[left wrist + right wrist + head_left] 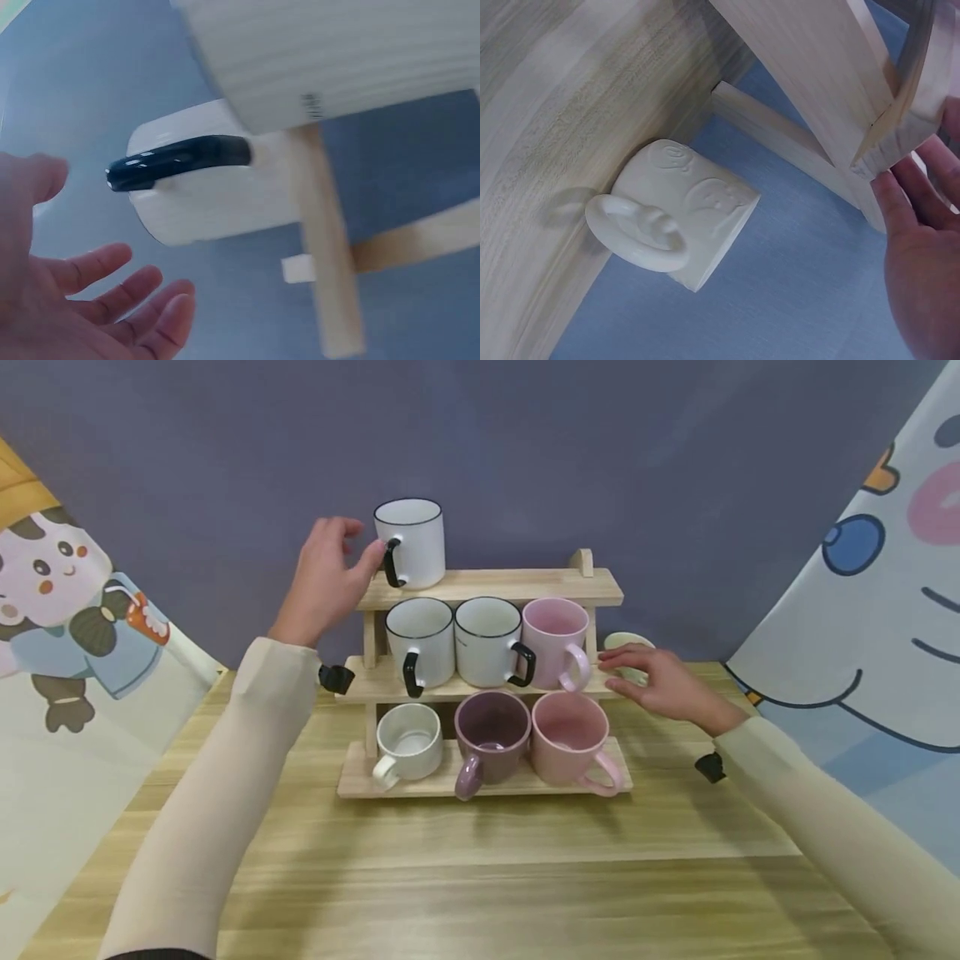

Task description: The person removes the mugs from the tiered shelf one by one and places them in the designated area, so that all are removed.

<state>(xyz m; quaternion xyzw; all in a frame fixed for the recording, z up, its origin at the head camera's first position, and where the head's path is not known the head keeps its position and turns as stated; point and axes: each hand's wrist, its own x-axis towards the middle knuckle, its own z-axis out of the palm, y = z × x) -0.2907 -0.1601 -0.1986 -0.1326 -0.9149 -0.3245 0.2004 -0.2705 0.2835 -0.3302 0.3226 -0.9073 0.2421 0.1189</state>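
My left hand [324, 578] is by the black handle of a white mug [422, 545] on the top tier of a wooden rack [517, 583]. The left wrist view has its fingers [154, 319] spread, apart from the black handle [180, 161]. At the right end of the middle tier, my right hand [663, 683] touches the wood with nearly straight fingers. Its fingertips meet the shelf's end [904, 139] in the right wrist view, its thumb mostly cut off. Behind that hand a cream mug [679, 206] with raised patterns stands on the table.
White mugs [420, 647] [486, 647] with black handles and a pink mug [553, 643] fill the middle tier. Below are a small white mug [408, 743], a purple mug [491, 739] and a pink mug [567, 739]. The wood-grain table [480, 877] extends in front.
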